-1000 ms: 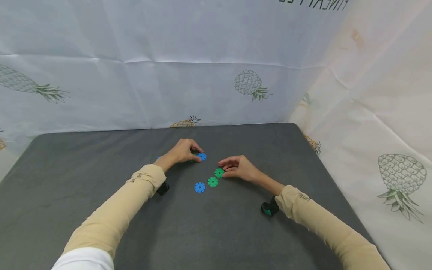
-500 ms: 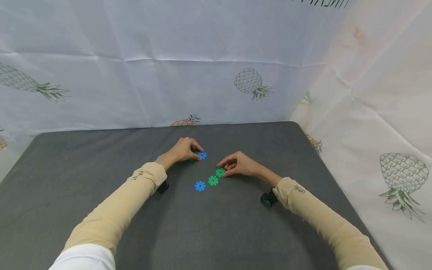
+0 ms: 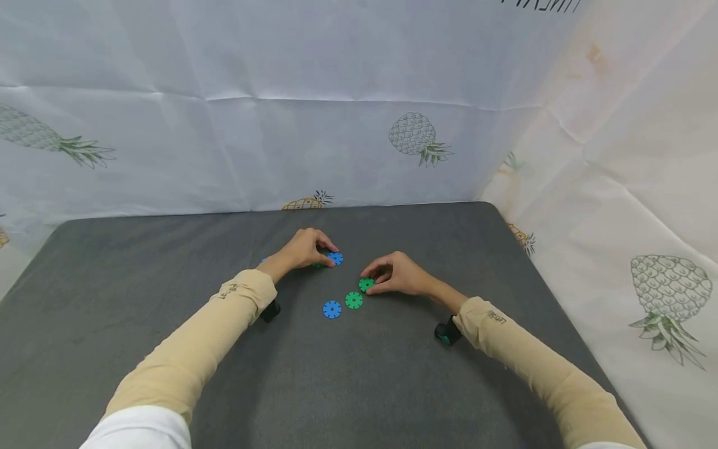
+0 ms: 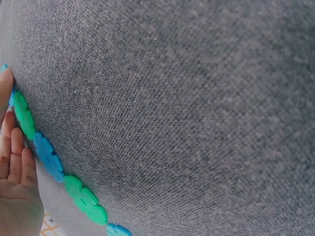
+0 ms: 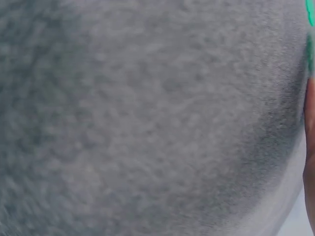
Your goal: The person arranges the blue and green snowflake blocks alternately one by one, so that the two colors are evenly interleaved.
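Note:
In the head view my left hand (image 3: pixel 305 248) pinches a blue notched disc (image 3: pixel 335 258) between thumb and fingers, at the end of a row. The left wrist view shows that row running edge to edge, a green disc (image 4: pixel 23 115), a blue disc (image 4: pixel 48 156) and another green disc (image 4: pixel 84 199) among it; the hand hides most of it from above. My right hand (image 3: pixel 405 274) grips a green notched disc (image 3: pixel 367 284) by its edge with thumb and fingertips. Only a sliver of that hand shows in the right wrist view.
Nearer the body, a loose green disc (image 3: pixel 354 300) and a loose blue disc (image 3: pixel 332 310) lie flat side by side on the grey cloth-covered table (image 3: pixel 314 386). A white pineapple-print curtain (image 3: pixel 252 143) hangs behind the table and along its right side.
My right fingers have closed in on the green disc, which has moved slightly away from the loose green disc and now looks a little tilted. My left hand keeps its place.

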Demonstrator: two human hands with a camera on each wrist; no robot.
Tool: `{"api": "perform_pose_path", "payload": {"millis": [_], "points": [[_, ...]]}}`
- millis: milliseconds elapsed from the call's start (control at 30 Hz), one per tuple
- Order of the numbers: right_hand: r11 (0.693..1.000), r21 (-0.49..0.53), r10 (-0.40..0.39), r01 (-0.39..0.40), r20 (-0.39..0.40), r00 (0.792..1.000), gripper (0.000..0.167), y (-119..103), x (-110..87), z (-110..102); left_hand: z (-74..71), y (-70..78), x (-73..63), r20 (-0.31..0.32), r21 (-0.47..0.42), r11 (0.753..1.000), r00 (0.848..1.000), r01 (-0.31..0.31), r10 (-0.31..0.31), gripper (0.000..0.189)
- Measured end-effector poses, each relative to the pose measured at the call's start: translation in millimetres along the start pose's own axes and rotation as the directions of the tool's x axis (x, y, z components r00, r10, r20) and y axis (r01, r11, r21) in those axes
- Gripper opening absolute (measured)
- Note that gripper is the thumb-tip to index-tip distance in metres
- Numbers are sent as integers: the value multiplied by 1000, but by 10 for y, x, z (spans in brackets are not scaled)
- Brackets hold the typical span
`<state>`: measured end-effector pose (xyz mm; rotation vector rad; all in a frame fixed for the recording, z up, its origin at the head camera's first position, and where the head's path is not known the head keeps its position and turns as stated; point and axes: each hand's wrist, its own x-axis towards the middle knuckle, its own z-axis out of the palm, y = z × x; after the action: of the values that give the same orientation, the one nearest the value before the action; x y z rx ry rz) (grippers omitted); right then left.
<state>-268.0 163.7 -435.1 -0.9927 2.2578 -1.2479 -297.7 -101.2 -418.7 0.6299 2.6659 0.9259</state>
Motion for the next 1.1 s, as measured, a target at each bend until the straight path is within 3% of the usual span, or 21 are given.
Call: {"api": "perform_pose_path", "payload": {"millis": [167,267,400,567,1100], "points": [[1000,7,22,-22,-45,999,32,-11,1,-12,0,-2,-1,1,-9,1000,1000,-3,3,29],[993,104,58,-50,-73,996,32,25,3,-16,-2,-2,2,4,-8,1000,1000,5,-5,29],[963,257,116,-79,-133,984,34,70,-5,-14,-2,-2,6,8,-7,1000,1000,12,-12,29],[931,354,160,-84,-192,968,36,79,1,-9,-8,0,8,9,-8,1000,1000,14,-14,29],[893,432,256,-124,-261,931,39,62,258,85,-22,10,24,18,-24,999,999,30,-30,30]]}}
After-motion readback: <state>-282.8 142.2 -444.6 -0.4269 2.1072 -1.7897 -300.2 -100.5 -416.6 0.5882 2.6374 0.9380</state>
